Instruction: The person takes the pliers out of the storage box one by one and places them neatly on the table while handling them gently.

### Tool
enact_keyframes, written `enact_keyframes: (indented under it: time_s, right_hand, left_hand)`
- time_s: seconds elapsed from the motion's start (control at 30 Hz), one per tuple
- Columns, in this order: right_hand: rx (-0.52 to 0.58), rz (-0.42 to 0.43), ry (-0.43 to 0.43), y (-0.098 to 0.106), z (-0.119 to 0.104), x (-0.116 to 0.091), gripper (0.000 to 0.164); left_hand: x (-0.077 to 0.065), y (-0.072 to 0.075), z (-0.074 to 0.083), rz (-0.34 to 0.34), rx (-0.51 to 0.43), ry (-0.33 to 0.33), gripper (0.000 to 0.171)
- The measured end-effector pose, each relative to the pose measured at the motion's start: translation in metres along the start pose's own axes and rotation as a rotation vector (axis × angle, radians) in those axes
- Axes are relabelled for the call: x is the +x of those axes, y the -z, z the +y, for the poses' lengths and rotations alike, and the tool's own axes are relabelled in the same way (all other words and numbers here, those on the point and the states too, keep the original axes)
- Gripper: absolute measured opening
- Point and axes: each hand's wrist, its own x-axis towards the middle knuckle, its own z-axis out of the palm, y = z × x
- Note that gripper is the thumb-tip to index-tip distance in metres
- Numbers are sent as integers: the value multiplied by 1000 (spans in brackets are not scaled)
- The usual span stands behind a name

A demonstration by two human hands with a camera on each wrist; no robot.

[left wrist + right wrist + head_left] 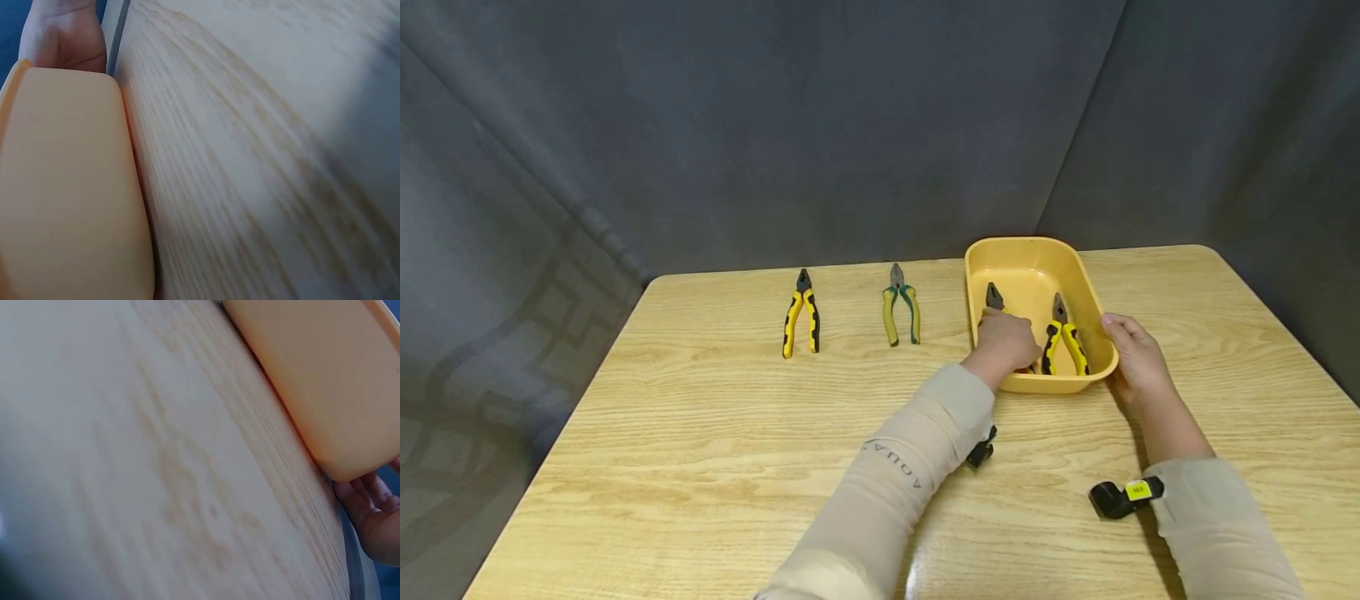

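Note:
In the head view my left hand (1006, 340) reaches over the near rim into a yellow plastic bin (1026, 383). It grips a pair of pliers (994, 296) by the handles; only the dark jaws and bits of yellow handle show past the fingers. To the right of that hand, a second pair of yellow-and-black pliers (1060, 333) lies in the bin, jaws pointing away. My right hand (1138, 354) holds the bin's right side near the front corner, thumb at the rim and fingers against the outer wall, as the right wrist view also shows.
Left of the bin, green-handled pliers (900, 307) and yellow-and-black pliers (802, 315) lie on the wooden table (700, 450), handles toward me. A dark grey curtain (820, 125) hangs behind the table's far edge. Each sleeve carries a small black camera (1116, 500).

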Motion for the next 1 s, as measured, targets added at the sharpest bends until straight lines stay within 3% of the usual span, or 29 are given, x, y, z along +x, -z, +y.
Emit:
enact_keyframes:
  time_s: [0.23, 0.5, 0.77, 1.0]
  right_hand:
    - [-28, -4, 8, 3, 0, 1, 10]
    - [-23, -1, 1, 3, 0, 1, 10]
    - [-51, 2, -6, 1, -1, 0, 11]
    - [-40, -6, 8, 1, -1, 0, 9]
  left_hand:
    - [4, -5, 3, 4, 174, -71, 43]
    - [4, -4, 5, -33, 241, -39, 53]
    - [7, -6, 6, -18, 139, 56, 63]
    - [8, -6, 6, -12, 97, 63, 63]
